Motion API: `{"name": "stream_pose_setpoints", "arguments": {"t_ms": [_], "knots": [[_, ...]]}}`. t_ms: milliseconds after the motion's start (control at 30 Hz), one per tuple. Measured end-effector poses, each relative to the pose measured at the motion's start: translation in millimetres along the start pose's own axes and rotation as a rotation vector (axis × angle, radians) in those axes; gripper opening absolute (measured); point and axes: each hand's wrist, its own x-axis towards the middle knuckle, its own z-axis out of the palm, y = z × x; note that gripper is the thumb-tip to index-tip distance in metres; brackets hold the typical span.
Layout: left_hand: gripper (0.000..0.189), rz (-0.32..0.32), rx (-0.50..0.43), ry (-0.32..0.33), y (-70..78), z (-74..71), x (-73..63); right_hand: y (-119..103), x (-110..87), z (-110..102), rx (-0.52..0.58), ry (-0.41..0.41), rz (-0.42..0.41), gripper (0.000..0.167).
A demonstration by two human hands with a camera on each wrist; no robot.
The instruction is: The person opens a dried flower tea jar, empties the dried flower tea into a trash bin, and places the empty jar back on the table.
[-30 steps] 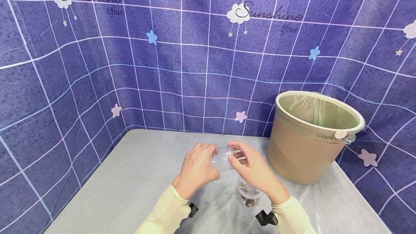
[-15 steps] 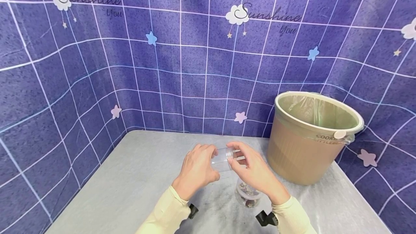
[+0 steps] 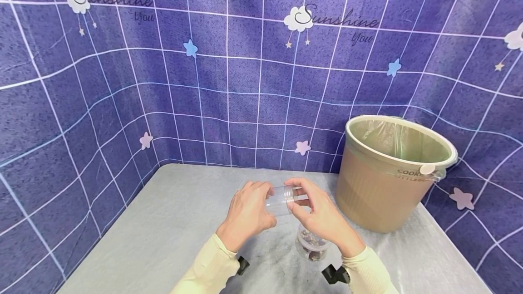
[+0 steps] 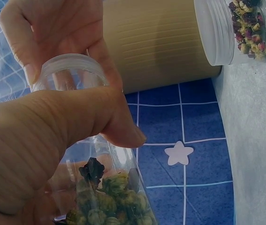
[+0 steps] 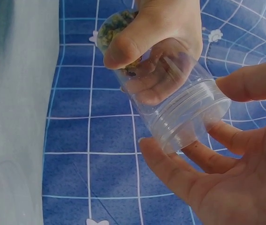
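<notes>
A clear plastic jar (image 3: 278,201) is held tilted above the table between both hands. Dried greenish flower buds (image 4: 111,199) and a dark piece lie at its base end. My left hand (image 3: 250,208) grips the jar's body, thumb across its side. My right hand (image 3: 316,208) holds the clear screw lid (image 5: 193,117) at the other end, fingertips and thumb spread round its rim. Whether the lid is loose or tight, I cannot tell. Below the right hand, a second clear jar (image 3: 312,245) stands upright on the table, with red and yellow dried buds (image 4: 252,35) inside.
A beige bin (image 3: 380,185) with a plastic liner stands at the right rear of the grey table (image 3: 163,230). Blue-purple gridded cloth (image 3: 245,80) with stars and clouds hangs behind and at both sides. Black wrist mounts (image 3: 335,275) stick out from the cuffs.
My right fingers have shifted slightly round the lid's rim. The jar, my left hand and the second jar stay practically where they were.
</notes>
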Motion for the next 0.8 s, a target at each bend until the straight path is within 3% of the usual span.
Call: {"name": "stream_pose_setpoints", "arguments": {"t_ms": [800], "knots": [[0.05,-0.006,-0.003,-0.003,-0.1,0.6,0.2,0.3,-0.7,0.3,-0.015,0.002,-0.112,0.054]]}}
